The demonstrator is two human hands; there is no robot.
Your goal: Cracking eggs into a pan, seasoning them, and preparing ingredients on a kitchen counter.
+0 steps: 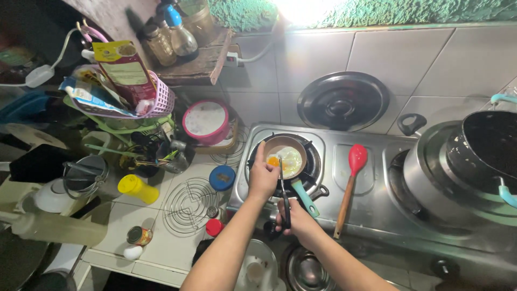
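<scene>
While the head camera looked down, the steel two-burner stove (371, 199) occupied the middle and right of the view, standing on a tiled tabletop (161, 237). A large steel pot (431, 172) sat on the right burner, with a dark pot (487, 148) resting partly over it. A round dark lid (343, 101) leaned against the tiled wall behind the stove. To the left, a pink basket (159, 102) held upright packets, and a pink-rimmed lidded container (205, 120) stood just below it. A round wire trivet (189, 202) lay flat on the tabletop beside a yellow bottle (138, 188) lying on its side and a blue round lid (222, 177).

On the left burner sat a small frying pan (285, 151) with a teal handle pointing toward the person. A fried egg (287, 160), its yolk at the left side, lay inside the pan. A red spatula (350, 186) with a wooden handle lay on the stove top between the two burners, red end away from the person.

The left hand (262, 180) was closed at the near left rim of the pan, thumb raised along the rim. The right hand (296, 218) gripped a long dark utensil (284, 199) whose tip reached the egg; its exact type could not be determined.
</scene>
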